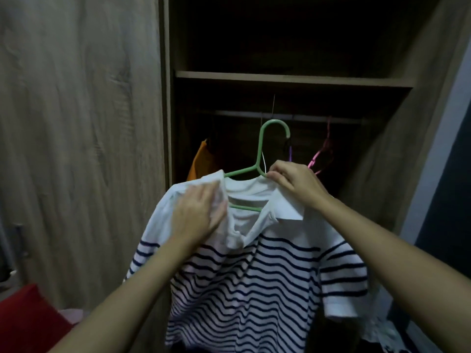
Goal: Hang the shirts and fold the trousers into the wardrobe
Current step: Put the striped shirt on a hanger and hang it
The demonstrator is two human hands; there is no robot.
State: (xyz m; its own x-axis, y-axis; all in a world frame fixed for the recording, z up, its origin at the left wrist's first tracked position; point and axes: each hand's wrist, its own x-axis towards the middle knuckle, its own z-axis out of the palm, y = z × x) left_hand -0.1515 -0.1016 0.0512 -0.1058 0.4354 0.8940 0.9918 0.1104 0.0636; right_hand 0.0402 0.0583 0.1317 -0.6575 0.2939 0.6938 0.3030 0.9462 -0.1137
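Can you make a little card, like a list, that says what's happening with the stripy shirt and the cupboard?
place: in front of the open wardrobe
shirt: striped shirt draped on a green hanger, held up, not yet on the rail
hand one: left hand lies on the shirt's shoulder; too blurred to tell if it grips
hand two: right hand pinches the collar by the hanger's neck
on the rail: orange garment at the left, pink hanger at the right
above: a shelf; too dark above it to see
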